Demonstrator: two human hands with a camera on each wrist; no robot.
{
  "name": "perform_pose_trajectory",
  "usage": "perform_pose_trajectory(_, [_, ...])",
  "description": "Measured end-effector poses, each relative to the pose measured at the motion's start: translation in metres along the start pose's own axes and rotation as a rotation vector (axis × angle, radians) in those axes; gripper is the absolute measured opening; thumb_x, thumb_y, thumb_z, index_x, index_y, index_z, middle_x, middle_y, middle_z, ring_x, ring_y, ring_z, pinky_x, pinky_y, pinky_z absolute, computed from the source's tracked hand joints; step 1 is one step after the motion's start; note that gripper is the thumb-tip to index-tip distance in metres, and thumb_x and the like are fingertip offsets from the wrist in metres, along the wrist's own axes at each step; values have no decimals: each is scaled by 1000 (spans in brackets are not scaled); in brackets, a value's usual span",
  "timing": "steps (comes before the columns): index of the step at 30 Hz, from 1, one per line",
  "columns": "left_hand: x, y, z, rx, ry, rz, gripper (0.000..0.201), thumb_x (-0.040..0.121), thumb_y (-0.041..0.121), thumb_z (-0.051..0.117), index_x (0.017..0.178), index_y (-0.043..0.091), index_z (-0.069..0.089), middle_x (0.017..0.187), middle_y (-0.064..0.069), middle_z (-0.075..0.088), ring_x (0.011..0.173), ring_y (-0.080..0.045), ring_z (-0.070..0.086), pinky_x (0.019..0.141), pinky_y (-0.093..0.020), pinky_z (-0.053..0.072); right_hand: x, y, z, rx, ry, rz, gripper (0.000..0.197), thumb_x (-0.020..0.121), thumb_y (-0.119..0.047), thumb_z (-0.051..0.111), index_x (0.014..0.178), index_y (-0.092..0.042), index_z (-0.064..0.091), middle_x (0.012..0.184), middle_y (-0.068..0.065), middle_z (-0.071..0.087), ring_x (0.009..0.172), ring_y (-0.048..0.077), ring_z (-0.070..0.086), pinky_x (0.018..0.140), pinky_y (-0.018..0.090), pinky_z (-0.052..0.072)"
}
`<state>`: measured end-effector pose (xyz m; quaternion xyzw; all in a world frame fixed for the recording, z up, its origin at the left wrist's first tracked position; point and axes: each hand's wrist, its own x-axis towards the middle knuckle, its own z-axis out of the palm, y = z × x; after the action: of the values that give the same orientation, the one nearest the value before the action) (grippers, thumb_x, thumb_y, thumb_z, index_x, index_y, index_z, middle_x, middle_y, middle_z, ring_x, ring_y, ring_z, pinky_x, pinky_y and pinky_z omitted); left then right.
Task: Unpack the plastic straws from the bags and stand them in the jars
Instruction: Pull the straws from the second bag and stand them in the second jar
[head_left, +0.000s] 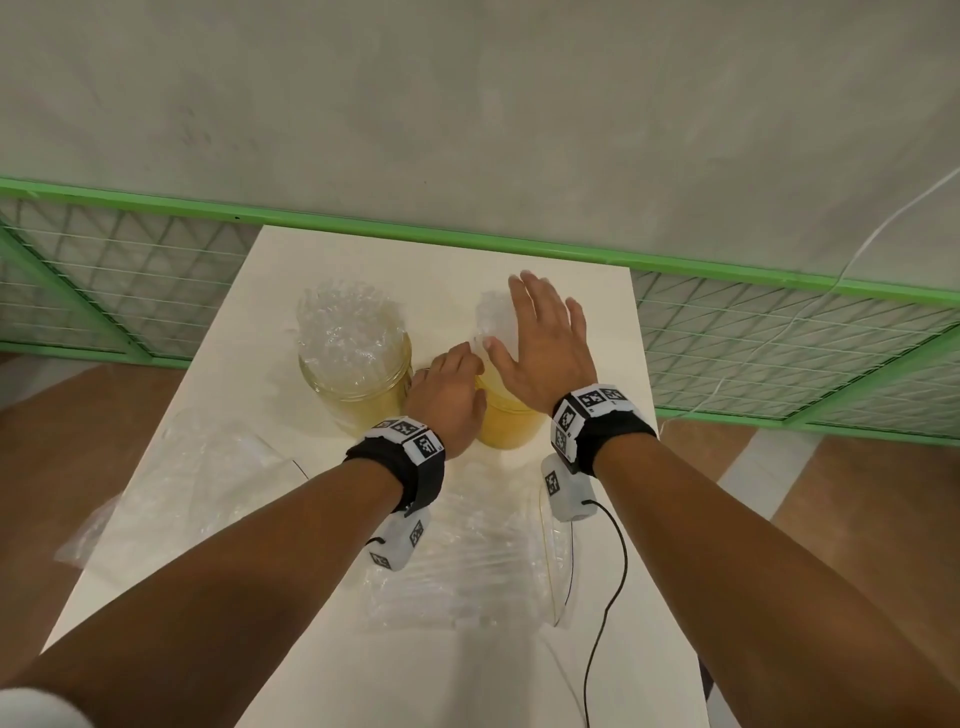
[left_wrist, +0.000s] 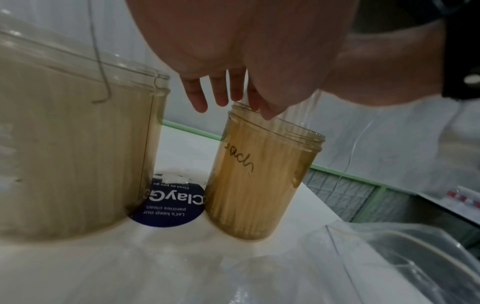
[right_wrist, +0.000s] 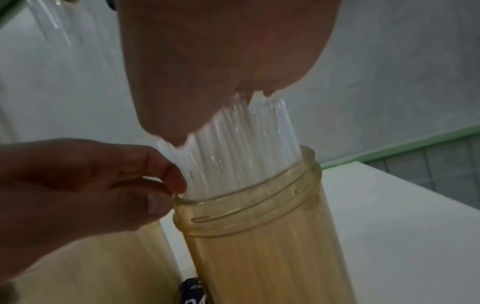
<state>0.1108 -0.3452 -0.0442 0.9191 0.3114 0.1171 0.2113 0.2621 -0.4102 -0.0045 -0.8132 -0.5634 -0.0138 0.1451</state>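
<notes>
Two jars stand on the white table (head_left: 587, 322). The wide pale jar (head_left: 358, 389) on the left is packed with clear straws (head_left: 348, 322). The narrower amber jar (head_left: 506, 423) holds another bunch of clear straws (right_wrist: 241, 148) that stick out above its rim. My right hand (head_left: 543, 338) lies flat with straight fingers, the palm (right_wrist: 221, 72) pressing on the tops of these straws. My left hand (head_left: 454, 382) is at the amber jar's left rim, where index finger and thumb (right_wrist: 155, 205) pinch the rim beside the straws.
Clear plastic bags lie on the near table: one at the left edge (head_left: 176, 467), one under my wrists (head_left: 467, 566). A blue round sticker (left_wrist: 168, 205) lies between the jars. A green-framed wire fence (head_left: 779, 338) runs behind the table. A black cable (head_left: 608, 597) hangs from my right wrist.
</notes>
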Motion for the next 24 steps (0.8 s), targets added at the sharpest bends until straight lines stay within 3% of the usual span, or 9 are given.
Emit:
perform_pose_trajectory(3, [2, 5, -5, 80, -25, -1, 42, 95, 19, 48, 136, 9, 44, 134, -5, 46, 121, -26, 45, 95, -43, 39, 9, -8, -1, -49, -75, -133, 58, 107, -45, 29, 162, -27, 20, 170, -1, 15, 157, 24, 11, 124, 52, 6])
perform_pose_trajectory(6, [6, 2, -5, 105, -58, 11, 42, 93, 13, 49, 134, 11, 46, 137, -6, 46, 120, -28, 47, 92, -43, 40, 19, -11, 0, -117, -233, -146, 50, 110, -36, 23, 159, -25, 29, 170, -1, 18, 157, 23, 12, 125, 51, 5])
perform_pose_trajectory(9, [5, -4, -5, 172, -91, 19, 53, 90, 9, 51, 142, 16, 41, 144, -5, 45, 125, -27, 48, 93, -43, 39, 28, -9, -2, -112, -202, -138, 47, 108, -44, 33, 148, -23, 47, 167, -2, 26, 156, 22, 16, 125, 51, 4])
perform_pose_trajectory(12, [2, -4, -2, 292, -122, 40, 67, 91, 13, 55, 152, 20, 28, 155, -6, 32, 131, -27, 43, 99, -45, 38, 31, -5, -3, -85, -166, -143, 44, 106, -46, 41, 143, -26, 53, 161, -3, 38, 153, 21, 25, 125, 51, 4])
perform_pose_trajectory(14, [1, -4, -1, 332, -137, 42, 66, 92, 15, 55, 152, 21, 27, 161, -5, 22, 135, -27, 40, 103, -46, 36, 31, -2, -1, -85, -152, -146, 40, 105, -27, 45, 144, -24, 52, 158, 0, 42, 151, 21, 28, 126, 48, 5])
perform_pose_trajectory(17, [2, -4, 0, 335, -154, 47, 61, 93, 17, 52, 150, 21, 31, 164, -4, 16, 137, -27, 39, 105, -47, 34, 32, 6, 3, -103, -109, -134, 53, 99, -5, 47, 150, -22, 46, 164, 6, 34, 154, 26, 24, 126, 43, 6])
perform_pose_trajectory(20, [1, -4, 0, 326, -167, 43, 58, 94, 18, 50, 150, 18, 32, 165, -3, 12, 139, -26, 37, 106, -46, 33, 30, 13, 7, -124, -78, -119, 59, 100, -3, 43, 156, -21, 38, 168, 5, 22, 156, 28, 15, 126, 44, 7])
perform_pose_trajectory(24, [1, -3, -1, 310, -184, 32, 58, 95, 19, 48, 150, 16, 30, 165, -3, 9, 141, -25, 36, 107, -46, 33, 35, 16, 0, -123, -255, -128, 51, 108, -16, 33, 159, -20, 29, 170, 3, 16, 156, 26, 15, 126, 46, 12])
